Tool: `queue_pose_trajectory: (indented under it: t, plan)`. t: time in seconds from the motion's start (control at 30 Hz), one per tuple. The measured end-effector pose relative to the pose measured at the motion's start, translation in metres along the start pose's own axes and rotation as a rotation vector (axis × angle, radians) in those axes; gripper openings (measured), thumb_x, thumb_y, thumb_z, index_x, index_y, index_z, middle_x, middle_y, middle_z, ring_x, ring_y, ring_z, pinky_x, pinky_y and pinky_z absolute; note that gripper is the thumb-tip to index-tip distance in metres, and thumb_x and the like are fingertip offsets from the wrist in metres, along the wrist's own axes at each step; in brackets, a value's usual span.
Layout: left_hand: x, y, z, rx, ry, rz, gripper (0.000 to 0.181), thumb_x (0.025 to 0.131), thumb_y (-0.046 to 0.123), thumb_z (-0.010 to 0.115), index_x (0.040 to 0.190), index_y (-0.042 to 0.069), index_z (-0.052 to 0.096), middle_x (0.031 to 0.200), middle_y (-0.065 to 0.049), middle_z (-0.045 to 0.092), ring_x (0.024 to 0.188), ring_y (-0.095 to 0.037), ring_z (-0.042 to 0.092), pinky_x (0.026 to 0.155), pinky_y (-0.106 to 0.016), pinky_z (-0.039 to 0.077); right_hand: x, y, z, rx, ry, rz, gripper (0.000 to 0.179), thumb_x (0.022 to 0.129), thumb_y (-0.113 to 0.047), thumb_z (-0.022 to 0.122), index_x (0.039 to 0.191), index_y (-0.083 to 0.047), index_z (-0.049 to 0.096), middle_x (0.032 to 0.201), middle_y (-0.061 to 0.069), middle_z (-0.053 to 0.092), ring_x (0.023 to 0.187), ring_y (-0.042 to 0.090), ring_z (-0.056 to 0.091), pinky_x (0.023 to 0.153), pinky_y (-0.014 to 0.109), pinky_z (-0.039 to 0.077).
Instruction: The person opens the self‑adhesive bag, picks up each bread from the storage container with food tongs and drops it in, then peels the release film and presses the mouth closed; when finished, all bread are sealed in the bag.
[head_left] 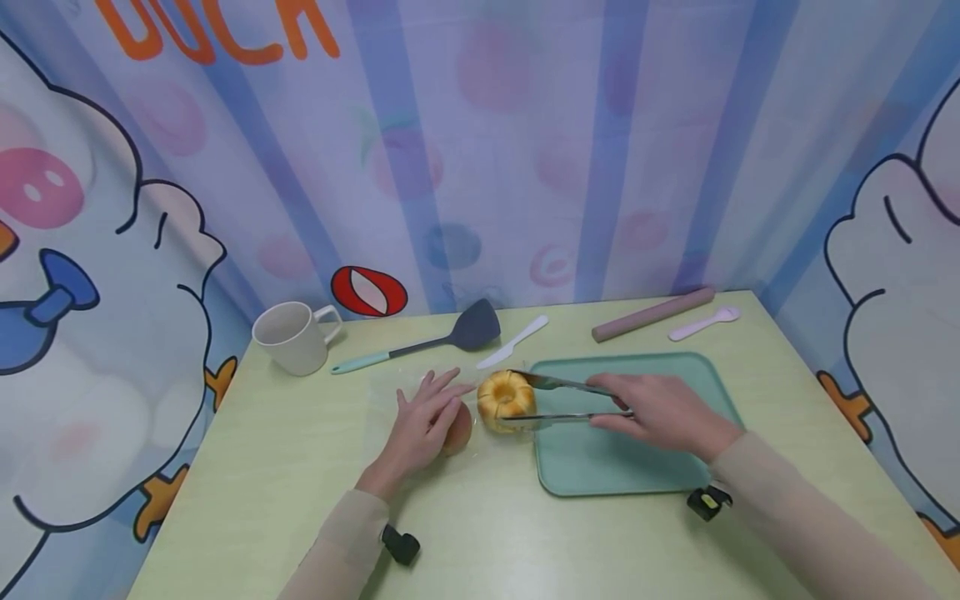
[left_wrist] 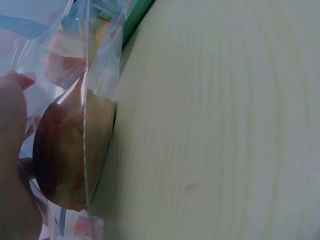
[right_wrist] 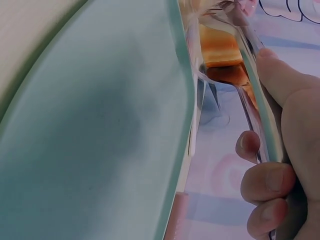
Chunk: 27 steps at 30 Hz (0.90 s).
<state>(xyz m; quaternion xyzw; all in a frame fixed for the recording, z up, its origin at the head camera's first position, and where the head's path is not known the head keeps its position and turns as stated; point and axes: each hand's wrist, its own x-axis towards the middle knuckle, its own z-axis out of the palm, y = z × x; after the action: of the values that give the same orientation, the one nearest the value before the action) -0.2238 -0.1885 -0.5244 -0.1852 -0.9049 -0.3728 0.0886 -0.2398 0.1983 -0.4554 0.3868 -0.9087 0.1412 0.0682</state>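
My right hand [head_left: 667,408] grips metal tongs [head_left: 573,415], whose two arms reach around a golden ring-shaped bread [head_left: 497,385] at the tray's left edge. In the right wrist view the bread [right_wrist: 220,47] sits between the tong ends. With fingers spread, my left hand [head_left: 420,421] rests over a clear plastic bag [head_left: 382,417] and a round brown bun [head_left: 459,432]. The left wrist view shows the bun [left_wrist: 70,155] behind the clear film, with fingers close beside it. The ring-shaped bread overlaps the bag's right side in the head view.
A green tray [head_left: 615,475] lies under the right hand. Along the back stand or lie a beige mug [head_left: 296,342], a spatula [head_left: 474,327], a white plastic knife [head_left: 513,342], a mauve rod [head_left: 652,315] and a lilac spoon [head_left: 705,323]. A printed curtain [head_left: 510,208] rises behind.
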Motion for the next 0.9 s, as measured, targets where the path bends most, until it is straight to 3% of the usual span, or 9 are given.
queue_pose_trajectory:
  t: [0.23, 0.4, 0.57, 0.9]
  plan:
    - [-0.001, 0.001, 0.000, -0.028, -0.011, -0.030, 0.034, 0.112, 0.032, 0.050, 0.139, 0.027, 0.070, 0.166, 0.000, 0.043, 0.157, -0.049, 0.023, 0.111, -0.088, 0.004, 0.006, -0.005, 0.007, -0.010, -0.004, 0.011, 0.048, 0.099, -0.052, 0.069, 0.133, -0.019, 0.065, 0.073, -0.018, 0.052, 0.058, -0.004, 0.042, 0.049, 0.024, 0.037]
    - [-0.001, 0.002, 0.000, -0.043, 0.002, -0.014, 0.033, 0.112, 0.030, 0.051, 0.138, 0.024, 0.071, 0.166, -0.001, 0.043, 0.156, -0.050, 0.024, 0.111, -0.088, 0.004, 0.007, -0.010, 0.012, -0.030, 0.011, 0.015, 0.048, 0.098, -0.049, 0.071, 0.133, -0.017, 0.065, 0.077, -0.013, 0.059, 0.060, -0.002, 0.047, 0.049, 0.024, 0.038]
    - [-0.001, 0.002, 0.001, -0.066, 0.003, -0.003, 0.032, 0.112, 0.030, 0.052, 0.137, 0.025, 0.071, 0.166, -0.003, 0.043, 0.155, -0.052, 0.024, 0.108, -0.091, 0.004, 0.007, -0.012, 0.017, -0.055, 0.010, 0.028, 0.051, 0.098, -0.052, 0.071, 0.134, -0.016, 0.065, 0.073, -0.013, 0.057, 0.057, -0.002, 0.044, 0.046, 0.023, 0.036]
    - [0.002, 0.004, 0.001, -0.022, 0.011, 0.006, 0.032, 0.112, 0.031, 0.051, 0.135, 0.025, 0.072, 0.164, -0.003, 0.046, 0.155, -0.051, 0.027, 0.107, -0.091, 0.002, 0.005, -0.016, 0.020, -0.033, 0.012, 0.037, 0.052, 0.098, -0.053, 0.069, 0.135, -0.016, 0.063, 0.074, -0.013, 0.058, 0.057, -0.002, 0.044, 0.046, 0.023, 0.037]
